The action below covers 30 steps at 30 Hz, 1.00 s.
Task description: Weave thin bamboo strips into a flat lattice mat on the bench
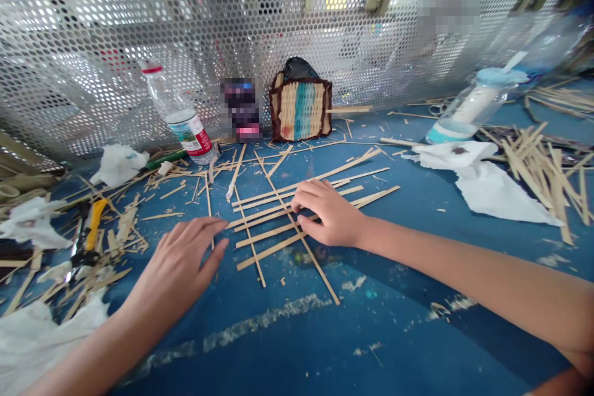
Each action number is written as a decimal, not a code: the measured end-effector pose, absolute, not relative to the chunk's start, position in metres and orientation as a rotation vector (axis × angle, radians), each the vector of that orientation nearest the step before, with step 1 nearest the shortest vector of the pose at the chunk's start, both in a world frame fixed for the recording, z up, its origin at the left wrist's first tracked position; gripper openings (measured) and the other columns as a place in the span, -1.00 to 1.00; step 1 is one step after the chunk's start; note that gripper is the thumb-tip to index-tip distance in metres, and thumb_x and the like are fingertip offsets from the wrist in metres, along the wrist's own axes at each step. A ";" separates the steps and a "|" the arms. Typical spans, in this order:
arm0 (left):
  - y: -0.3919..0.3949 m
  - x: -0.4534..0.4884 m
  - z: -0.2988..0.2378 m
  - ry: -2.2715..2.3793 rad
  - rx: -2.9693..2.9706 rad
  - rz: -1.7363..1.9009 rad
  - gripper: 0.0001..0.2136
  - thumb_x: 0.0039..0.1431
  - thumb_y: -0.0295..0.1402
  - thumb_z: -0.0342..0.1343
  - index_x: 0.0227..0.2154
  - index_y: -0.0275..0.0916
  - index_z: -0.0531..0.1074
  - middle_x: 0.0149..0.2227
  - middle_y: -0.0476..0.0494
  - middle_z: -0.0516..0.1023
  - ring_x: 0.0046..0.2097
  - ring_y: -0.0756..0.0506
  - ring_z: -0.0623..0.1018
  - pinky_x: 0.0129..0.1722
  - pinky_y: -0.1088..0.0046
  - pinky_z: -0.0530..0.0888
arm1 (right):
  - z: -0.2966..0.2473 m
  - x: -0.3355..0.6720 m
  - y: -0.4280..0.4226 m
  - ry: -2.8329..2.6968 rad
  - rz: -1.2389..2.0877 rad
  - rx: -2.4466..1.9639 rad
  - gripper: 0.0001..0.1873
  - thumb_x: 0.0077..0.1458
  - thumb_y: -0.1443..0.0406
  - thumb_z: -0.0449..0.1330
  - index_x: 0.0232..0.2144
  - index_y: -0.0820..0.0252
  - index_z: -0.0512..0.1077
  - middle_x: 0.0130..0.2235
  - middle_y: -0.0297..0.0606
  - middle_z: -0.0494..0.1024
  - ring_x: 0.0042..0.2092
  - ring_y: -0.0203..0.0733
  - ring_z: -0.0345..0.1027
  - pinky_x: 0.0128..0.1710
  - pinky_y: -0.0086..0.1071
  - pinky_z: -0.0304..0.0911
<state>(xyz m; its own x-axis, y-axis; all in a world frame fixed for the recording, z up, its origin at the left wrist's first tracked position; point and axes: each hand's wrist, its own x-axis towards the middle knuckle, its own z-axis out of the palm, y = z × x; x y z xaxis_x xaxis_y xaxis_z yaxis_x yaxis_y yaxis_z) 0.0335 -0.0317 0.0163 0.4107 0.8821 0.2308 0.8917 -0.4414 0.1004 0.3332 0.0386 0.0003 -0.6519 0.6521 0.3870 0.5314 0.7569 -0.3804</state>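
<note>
Thin pale bamboo strips lie crossed in a loose lattice in the middle of the blue table. Several long strips (pixel 269 232) run side by side, and thinner strips (pixel 325 278) cross them. My right hand (pixel 329 213) rests over the lattice, fingers curled and thumb drawn in, pinching a strip near a crossing; the fingers partly hide the grip. At the lattice's left side is my left hand (pixel 188 253), its fingers stretched out flat and thumb apart. Its fingertips are at the left end of one strip; whether they touch it I cannot tell.
A woven basket (pixel 301 110) and a plastic bottle (pixel 188 127) stand by the perforated metal screen (pixel 204 18). A yellow-handled cutter (pixel 95 223) lies left among scraps. On the right are a blue-lidded cup (pixel 473 105), crumpled tissue (pixel 492 189) and a strip pile (pixel 550 176).
</note>
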 end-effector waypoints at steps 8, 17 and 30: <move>-0.024 0.036 0.012 -1.752 -2.562 -0.336 -0.54 0.40 -0.09 -0.19 0.04 -0.28 0.46 0.00 -0.28 0.48 -0.02 -0.27 0.45 0.04 0.05 0.39 | -0.012 0.327 0.044 -2.645 0.307 -1.041 -0.33 0.38 -0.07 -0.11 0.38 0.06 0.06 0.44 -0.14 0.01 0.44 0.12 -0.23 0.37 0.09 -0.21; -0.023 0.046 0.016 -1.668 -2.502 -0.273 -0.53 0.40 -0.06 -0.18 0.06 -0.29 0.44 0.04 -0.30 0.49 0.02 -0.31 0.46 0.05 0.00 0.40 | -0.015 0.326 0.049 -2.714 0.446 -1.064 -0.12 0.31 -0.22 -0.24 0.45 0.16 -0.11 0.46 -0.19 -0.14 0.46 0.09 -0.32 0.42 0.03 -0.33; 0.006 0.048 0.016 -1.612 -2.638 -0.193 -0.12 0.16 0.30 -0.06 0.31 -0.35 0.15 0.33 -0.45 0.24 0.37 -0.41 0.18 0.28 -0.09 0.22 | -0.016 0.325 0.049 -2.711 0.385 -1.037 -0.24 0.36 -0.12 -0.14 0.43 0.13 0.01 0.44 -0.18 -0.05 0.45 0.16 -0.26 0.40 0.13 -0.25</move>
<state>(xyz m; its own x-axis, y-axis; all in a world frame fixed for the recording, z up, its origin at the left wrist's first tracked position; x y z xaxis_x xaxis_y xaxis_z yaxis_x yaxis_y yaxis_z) 0.0483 0.0057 0.0160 0.4505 0.8834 0.1289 0.8889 -0.4573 0.0272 0.3249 0.0489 -0.0159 -0.7292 0.6762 0.1047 0.6203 0.7179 -0.3161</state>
